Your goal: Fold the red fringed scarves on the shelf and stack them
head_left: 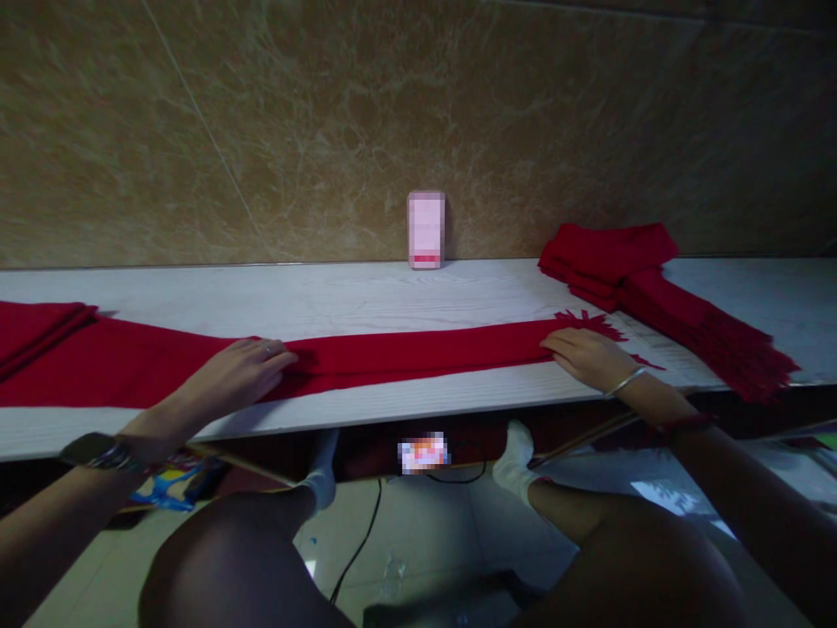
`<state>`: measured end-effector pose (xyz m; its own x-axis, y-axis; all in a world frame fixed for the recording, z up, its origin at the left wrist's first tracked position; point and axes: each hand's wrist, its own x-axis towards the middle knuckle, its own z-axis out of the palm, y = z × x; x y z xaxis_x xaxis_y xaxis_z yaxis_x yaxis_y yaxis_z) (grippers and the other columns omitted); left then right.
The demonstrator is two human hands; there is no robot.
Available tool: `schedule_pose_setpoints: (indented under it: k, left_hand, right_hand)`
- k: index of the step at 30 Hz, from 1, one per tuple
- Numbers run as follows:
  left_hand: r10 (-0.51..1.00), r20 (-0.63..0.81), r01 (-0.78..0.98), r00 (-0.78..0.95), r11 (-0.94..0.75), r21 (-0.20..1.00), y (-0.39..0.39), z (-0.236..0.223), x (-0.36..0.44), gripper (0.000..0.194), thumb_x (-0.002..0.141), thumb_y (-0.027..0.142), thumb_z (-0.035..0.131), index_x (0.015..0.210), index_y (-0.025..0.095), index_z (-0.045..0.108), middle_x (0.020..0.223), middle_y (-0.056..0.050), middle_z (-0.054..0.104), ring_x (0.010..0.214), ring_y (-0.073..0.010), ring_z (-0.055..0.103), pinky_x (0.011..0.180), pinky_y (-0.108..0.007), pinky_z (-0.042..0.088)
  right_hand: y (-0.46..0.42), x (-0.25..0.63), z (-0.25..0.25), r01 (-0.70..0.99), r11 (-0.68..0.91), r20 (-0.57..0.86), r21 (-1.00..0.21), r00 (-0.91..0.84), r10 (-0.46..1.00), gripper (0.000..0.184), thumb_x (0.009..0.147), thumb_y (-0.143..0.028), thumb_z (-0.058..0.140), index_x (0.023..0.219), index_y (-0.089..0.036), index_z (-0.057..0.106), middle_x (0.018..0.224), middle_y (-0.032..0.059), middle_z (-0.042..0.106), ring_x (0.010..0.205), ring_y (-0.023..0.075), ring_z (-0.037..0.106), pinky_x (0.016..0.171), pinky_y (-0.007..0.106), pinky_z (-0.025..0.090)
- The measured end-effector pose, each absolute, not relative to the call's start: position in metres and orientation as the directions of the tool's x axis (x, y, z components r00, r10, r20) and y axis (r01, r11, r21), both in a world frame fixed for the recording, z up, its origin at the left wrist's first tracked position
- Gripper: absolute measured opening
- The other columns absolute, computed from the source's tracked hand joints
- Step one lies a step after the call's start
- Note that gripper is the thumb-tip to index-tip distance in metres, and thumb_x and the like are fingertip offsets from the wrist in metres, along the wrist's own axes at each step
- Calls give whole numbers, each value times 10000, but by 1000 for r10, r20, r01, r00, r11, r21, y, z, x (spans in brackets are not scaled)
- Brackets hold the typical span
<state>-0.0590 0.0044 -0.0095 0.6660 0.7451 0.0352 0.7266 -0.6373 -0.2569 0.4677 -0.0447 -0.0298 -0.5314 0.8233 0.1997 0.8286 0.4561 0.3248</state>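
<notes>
A long red scarf (418, 353) lies stretched from left to right along the white board, with its right part folded into a narrow strip. Its left part is wider, and a folded stack of red cloth (39, 331) rests at the left edge of the view. My left hand (252, 371) grips the scarf where the narrow strip begins. At the fringed right end, my right hand (581, 353) has its fingers pressed together on the cloth. Beyond it lies a second red scarf (611, 262), loosely folded, its fringe hanging toward the board's front edge.
A phone-like pink rectangle (426, 228), blurred out, leans against the brown marbled wall (327, 131). The white wood-grain board (327, 296) runs along the wall. Below are my knees, my socked feet (516, 453), a black cable (366, 532) and a blurred bright item (424, 453).
</notes>
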Motion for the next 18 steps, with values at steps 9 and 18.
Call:
schedule_pose_setpoints:
  k: [9, 18]
  left_hand:
    - [665, 71, 664, 743, -721, -198, 6, -12, -4, 413, 900, 213, 308, 1143, 189, 641, 1039, -118, 656, 815, -206, 622, 689, -307, 501]
    - [598, 92, 602, 796, -769, -215, -9, -1, -1, 407, 930, 231, 317, 1167, 227, 647, 912, -74, 649, 689, -127, 577, 570, -214, 455]
  right_hand:
    - [-33, 388, -31, 754, 617, 205, 223, -656, 727, 378, 843, -99, 432, 1138, -172, 656, 1131, 116, 685, 1029, 225, 628, 842, 372, 514]
    - [-32, 380, -37, 755, 655, 267, 30, -638, 723, 429, 847, -67, 400, 1159, -221, 651, 1189, 50, 658, 1076, 190, 626, 925, 376, 519]
